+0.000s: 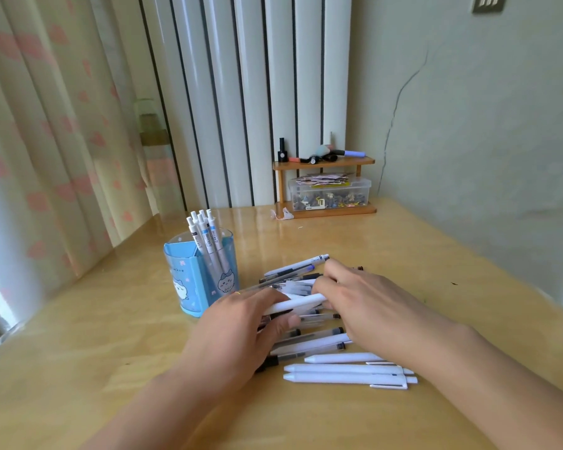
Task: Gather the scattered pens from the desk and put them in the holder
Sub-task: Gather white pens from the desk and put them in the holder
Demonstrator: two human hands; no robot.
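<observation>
Both hands over the pen pile at table centre: left hand [241, 323] curled round one end of a white pen [301, 303], thumb under, fingers on top; right hand [361, 300] fingers bent down onto the other end of same pen and the pens beneath, exact grip not clear. Scattered pens [309, 344] in a loose heap on the table [111, 336], mostly lying crosswise under and between the hands, clear and white barrels mixed. Three white pens [348, 373] lined up side by side at near edge of heap. Blue holder [199, 280] with cartoon print just left of the heap, upright, several white pens [205, 237] standing in it, tilted. Wooden rack [325, 186] at far table edge near wall, clear box [330, 194] of small items on lower shelf, bottle and markers on top. Curtain [46, 141] on the left
</observation>
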